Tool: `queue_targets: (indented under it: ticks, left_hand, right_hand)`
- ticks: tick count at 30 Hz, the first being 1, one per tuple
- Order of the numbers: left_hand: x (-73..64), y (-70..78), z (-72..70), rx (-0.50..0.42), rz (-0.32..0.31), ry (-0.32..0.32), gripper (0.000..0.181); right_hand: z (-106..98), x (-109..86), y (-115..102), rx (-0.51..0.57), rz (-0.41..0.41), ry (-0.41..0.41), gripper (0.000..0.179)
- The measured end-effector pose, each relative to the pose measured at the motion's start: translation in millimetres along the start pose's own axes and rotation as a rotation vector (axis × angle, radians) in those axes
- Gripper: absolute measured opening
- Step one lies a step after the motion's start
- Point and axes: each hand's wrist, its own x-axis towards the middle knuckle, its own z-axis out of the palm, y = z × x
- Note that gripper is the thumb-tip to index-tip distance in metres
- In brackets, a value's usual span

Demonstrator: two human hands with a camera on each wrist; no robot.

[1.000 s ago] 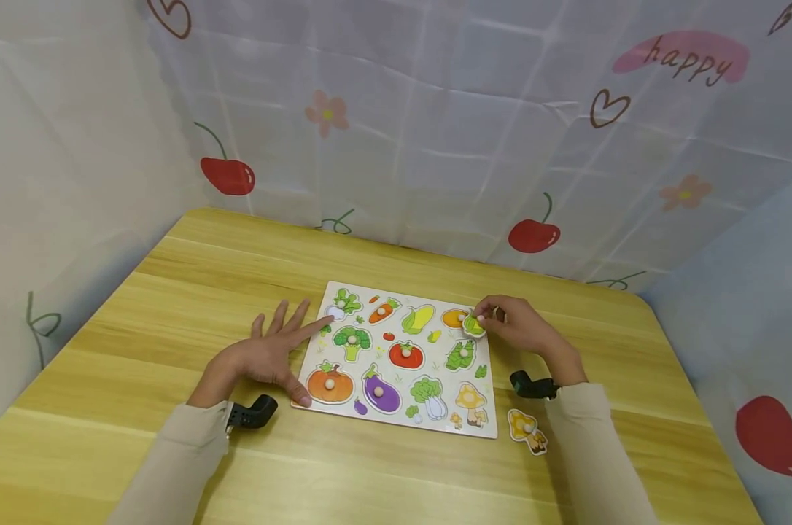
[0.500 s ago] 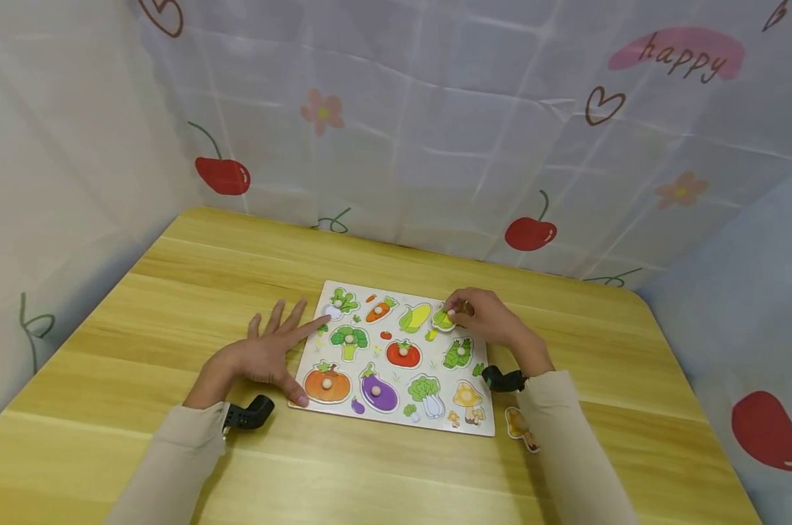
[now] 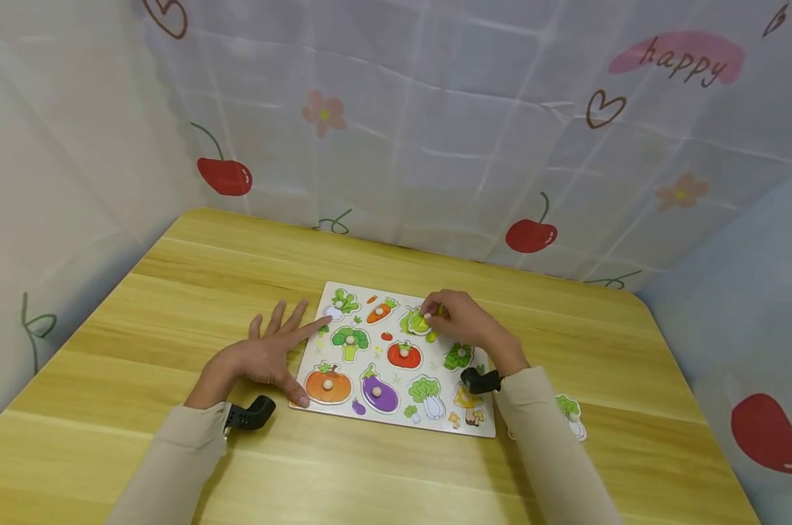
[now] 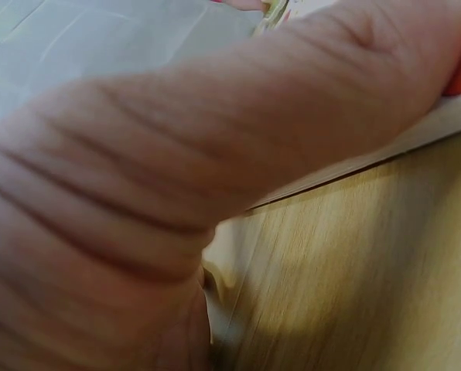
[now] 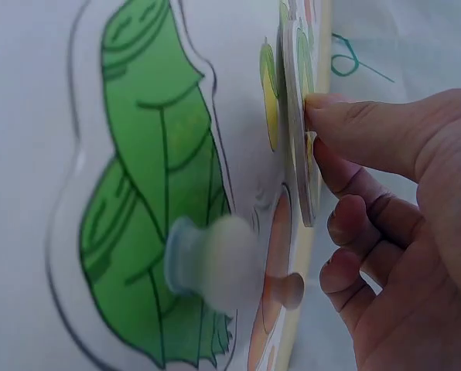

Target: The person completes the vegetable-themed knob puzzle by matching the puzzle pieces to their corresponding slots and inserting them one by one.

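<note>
My right hand (image 3: 464, 321) pinches the corn puzzle piece (image 3: 418, 323) by its small knob, thumb and forefinger meeting there. The piece overlaps the printed corn recess near the top of the wooden vegetable board (image 3: 396, 379). From the right wrist, the corn piece (image 5: 296, 124) is seen edge-on, close over the board surface, beside the green asparagus piece (image 5: 161, 193). My left hand (image 3: 268, 355) lies spread at the board's left edge, its forefinger at the radish piece (image 3: 333, 313) and its thumb by the pumpkin piece (image 3: 327, 385). The left wrist view is mostly filled by the thumb (image 4: 292, 116).
A loose bok choy piece (image 3: 569, 417) lies on the table (image 3: 343, 467) right of my right sleeve (image 3: 553, 437), which mostly hides the mushroom piece. The bok choy recess (image 3: 426, 394) and mushroom recess (image 3: 468, 397) hold no pieces. A printed curtain (image 3: 396, 146) rises behind the table.
My right hand has carried the corn piece leftward from the board's upper right corner to over the corn recess. The sleeve now covers the mushroom piece and reveals the bok choy piece.
</note>
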Motion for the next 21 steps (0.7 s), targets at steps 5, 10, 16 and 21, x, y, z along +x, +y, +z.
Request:
queue_targets:
  ticks: [5, 10, 16, 21]
  left_hand:
    - [0.5, -1.1, 0.7, 0.008, 0.001, 0.001, 0.132]
    - [1.1, -2.9, 1.8, 0.007, 0.008, 0.003, 0.132]
    - [1.3, -3.5, 2.0, -0.001, 0.012, 0.007, 0.132]
    - [0.8, -3.3, 1.4, 0.005, 0.008, 0.006, 0.132]
  right_hand:
    - [4, 3.8, -7, -0.016, 0.008, -0.022, 0.010]
    - [9, 7.5, -10, -0.047, 0.002, -0.032, 0.011]
    - [11, 10.0, -13, -0.076, -0.014, -0.026, 0.012]
    - [13, 10.5, -13, -0.087, -0.006, -0.020, 0.011]
